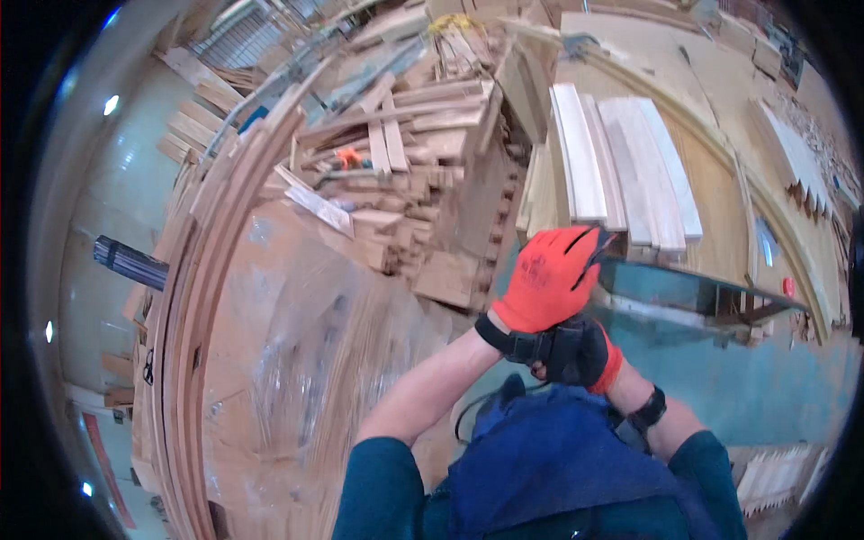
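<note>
My left hand (pixel 545 281), in an orange work glove with dark fingertips, is held out in front of me with its fingers curled and nothing visible in them. Around its wrist runs a black strap (pixel 506 339). My right hand (pixel 585 356), in an orange glove with a black palm, is closed at that strap on the near side of the left wrist. What its fingers pinch there is partly hidden. Another black band (pixel 648 409) circles my right wrist. Just beyond my left hand lie several pale wooden boards (pixel 621 166), side by side on a worktop.
A metal-edged machine part (pixel 684 292) juts across on the right above a green surface (pixel 756 396). To the left stands a film-wrapped stack (pixel 279 333) beside long planks (pixel 202 297). Wood offcuts (pixel 387 153) are heaped behind it, with an orange tool (pixel 349 157) among them.
</note>
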Available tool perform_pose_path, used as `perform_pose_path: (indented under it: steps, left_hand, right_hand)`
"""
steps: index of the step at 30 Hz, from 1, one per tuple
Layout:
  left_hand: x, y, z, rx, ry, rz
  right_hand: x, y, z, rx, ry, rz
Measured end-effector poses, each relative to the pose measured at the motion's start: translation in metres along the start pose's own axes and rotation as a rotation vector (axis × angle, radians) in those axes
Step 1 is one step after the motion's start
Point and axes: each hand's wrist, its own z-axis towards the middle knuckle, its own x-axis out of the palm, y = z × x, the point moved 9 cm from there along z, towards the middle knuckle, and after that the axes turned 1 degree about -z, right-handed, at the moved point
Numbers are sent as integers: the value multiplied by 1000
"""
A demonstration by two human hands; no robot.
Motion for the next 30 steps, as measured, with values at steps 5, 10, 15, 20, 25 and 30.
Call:
perform_pose_path:
  steps: [5,10,15,20,25,30]
  left_hand:
    - [6,38,-20,-17,35,352]
    - [33,105,-62,-274,181,242]
    - [71,162,-104,-657,188,-74]
    - [127,230,-180,-985,137,-623]
    - [183,271,-243,-809,243,-765]
    - [202,262,-250,-895,330,-729]
  right_hand:
    - [-4,-14,10,-64,248,125]
    - [14,-17,13,63,110,-119]
    - [-41,-5,8,2,-291,-603]
    - [-37,50,-7,-286,-726,-1492]
    - [9,47,5,-318,-603,-2346]
    - [10,36,19,-181,-415,-2436]
